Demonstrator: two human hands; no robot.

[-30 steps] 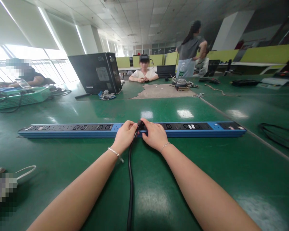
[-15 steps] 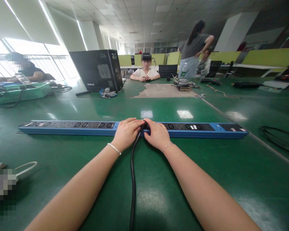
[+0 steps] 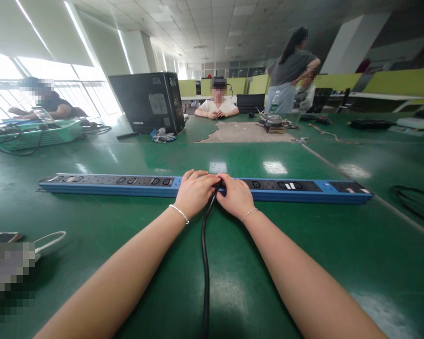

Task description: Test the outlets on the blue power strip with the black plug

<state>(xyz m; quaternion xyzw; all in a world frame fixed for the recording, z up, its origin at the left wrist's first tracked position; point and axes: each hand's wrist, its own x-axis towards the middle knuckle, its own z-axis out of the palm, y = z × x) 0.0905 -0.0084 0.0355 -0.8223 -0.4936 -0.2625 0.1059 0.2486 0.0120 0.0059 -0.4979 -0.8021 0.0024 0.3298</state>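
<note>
A long blue power strip [image 3: 342, 198] with black sockets lies crosswise on the green table. At its middle, both my hands close around the black plug [image 3: 218, 183] of a power cord; the plug is mostly hidden by my fingers. My left hand [image 3: 197, 192] reaches over the strip from the left, fingers bent together against the plug. From the other side my right hand [image 3: 236, 194] pinches it, thumb at the front. The black cord [image 3: 205, 263] runs from between my hands down towards me. How deep the plug sits in a socket cannot be seen.
A black computer case [image 3: 146, 103] stands at the back left, gloves [image 3: 163, 135] beside it. Further left is a green basket [image 3: 56, 134] with cables. A cardboard sheet [image 3: 247, 133] lies across the table before a seated person [image 3: 217, 106]. Black cable [image 3: 415, 202] coils at right.
The whole view has shifted slightly, so strip and hands appear a little further right. Both hands keep their hold on the plug at the strip's middle.
</note>
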